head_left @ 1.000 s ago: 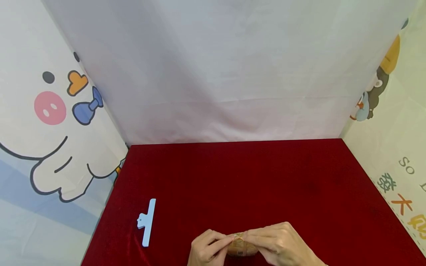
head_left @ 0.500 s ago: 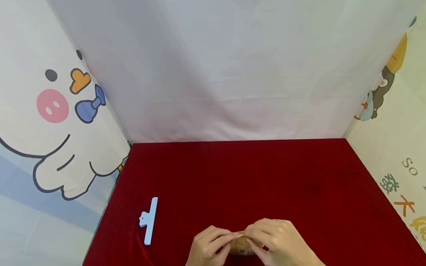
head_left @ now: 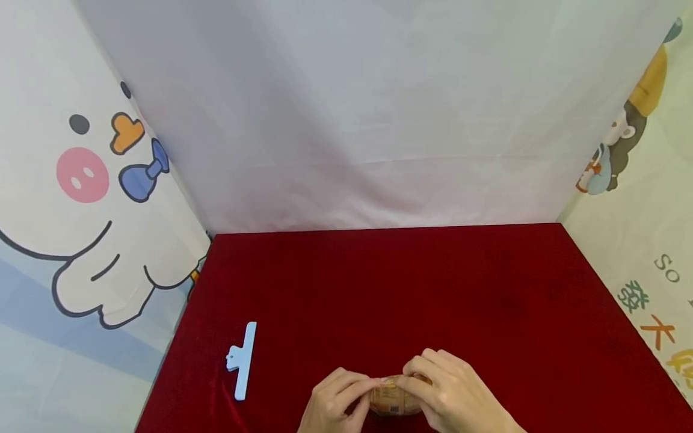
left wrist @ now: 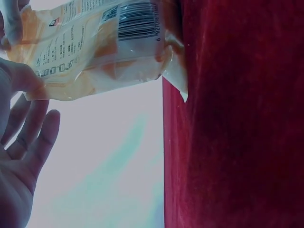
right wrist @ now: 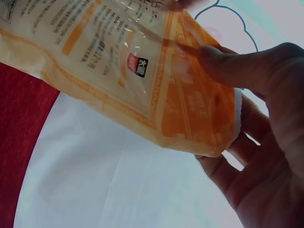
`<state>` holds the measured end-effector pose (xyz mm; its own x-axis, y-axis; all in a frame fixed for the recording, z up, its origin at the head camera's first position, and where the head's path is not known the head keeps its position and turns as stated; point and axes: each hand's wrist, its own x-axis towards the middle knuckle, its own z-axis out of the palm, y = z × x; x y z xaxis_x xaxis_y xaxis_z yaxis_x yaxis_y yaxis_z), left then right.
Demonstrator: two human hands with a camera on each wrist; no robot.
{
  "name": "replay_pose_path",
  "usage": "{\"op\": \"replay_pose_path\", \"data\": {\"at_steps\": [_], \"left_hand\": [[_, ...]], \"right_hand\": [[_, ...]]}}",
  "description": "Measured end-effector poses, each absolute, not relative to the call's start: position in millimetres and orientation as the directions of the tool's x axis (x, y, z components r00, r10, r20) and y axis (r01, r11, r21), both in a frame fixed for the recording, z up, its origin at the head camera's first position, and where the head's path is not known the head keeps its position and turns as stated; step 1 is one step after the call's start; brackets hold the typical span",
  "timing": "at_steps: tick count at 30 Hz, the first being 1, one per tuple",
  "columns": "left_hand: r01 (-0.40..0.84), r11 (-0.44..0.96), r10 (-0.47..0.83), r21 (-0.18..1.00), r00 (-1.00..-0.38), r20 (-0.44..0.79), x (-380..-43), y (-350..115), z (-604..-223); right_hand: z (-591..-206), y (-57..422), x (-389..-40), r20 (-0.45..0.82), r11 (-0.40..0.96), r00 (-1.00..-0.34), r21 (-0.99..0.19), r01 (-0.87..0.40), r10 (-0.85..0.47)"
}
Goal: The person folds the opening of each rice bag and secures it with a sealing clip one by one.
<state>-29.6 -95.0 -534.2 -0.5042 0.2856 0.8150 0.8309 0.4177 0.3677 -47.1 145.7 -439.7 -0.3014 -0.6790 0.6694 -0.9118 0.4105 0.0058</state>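
A plastic food bag (head_left: 394, 399), orange and cream with printed text, stands on the cloth at the front edge of the head view. My left hand (head_left: 340, 402) pinches its top edge between thumb and fingers. On the other side of that edge my right hand (head_left: 448, 391) pinches the bag's orange top corner. In the right wrist view the thumb (right wrist: 232, 66) lies on the printed face, with the fingers behind. The left wrist view shows a barcode (left wrist: 137, 21) low on the bag, and the bag's bottom end meets the cloth.
A light-blue wide clip (head_left: 243, 361) lies on the dark red tablecloth (head_left: 390, 288), left of the hands. A pale curtain (head_left: 368, 120) stands behind the table. Printed cartoon curtains (head_left: 81, 240) flank it on both sides.
My right hand's fingers have shifted along the bag's top edge and raised slightly, showing more of the bag. The left hand stays nearly in place. The clip has not moved.
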Motion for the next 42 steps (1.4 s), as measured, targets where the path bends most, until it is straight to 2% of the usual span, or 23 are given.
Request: {"op": "replay_pose_path", "data": {"at_steps": [16,22,25,29,32,35,39,42], "left_hand": [[0.857,0.455,0.311,0.243,-0.408,0.858,-32,-97,-543],[0.861,0.446,0.304,0.244,-0.402,0.864,-33,-97,-546],[0.849,0.425,0.281,0.315,-0.455,0.845,-32,-96,-544],[0.763,0.407,0.253,0.502,-0.622,0.741,-24,-96,-537],[0.643,0.399,0.241,0.654,-0.762,0.601,-17,-97,-532],[0.511,0.385,0.223,0.768,-0.86,0.46,-14,-98,-528],[0.369,0.368,0.211,0.853,-0.927,0.31,-14,-98,-525],[0.339,0.362,0.22,0.868,-0.936,0.274,-15,-99,-527]], "right_hand": [[-450,153,-55,0.702,0.345,-0.236,0.015,-0.938,-0.672],[-452,157,-58,0.715,0.329,-0.199,0.045,-0.943,-0.67],[-453,157,-59,0.719,0.329,-0.187,0.061,-0.943,-0.67],[-455,158,-61,0.726,0.318,-0.157,0.089,-0.944,-0.67],[-456,159,-63,0.734,0.299,-0.118,0.12,-0.947,-0.668],[-456,160,-65,0.745,0.287,-0.09,0.141,-0.948,-0.662],[-456,160,-65,0.75,0.285,-0.091,0.134,-0.949,-0.655],[-457,160,-65,0.753,0.282,-0.086,0.135,-0.95,-0.652]]}}
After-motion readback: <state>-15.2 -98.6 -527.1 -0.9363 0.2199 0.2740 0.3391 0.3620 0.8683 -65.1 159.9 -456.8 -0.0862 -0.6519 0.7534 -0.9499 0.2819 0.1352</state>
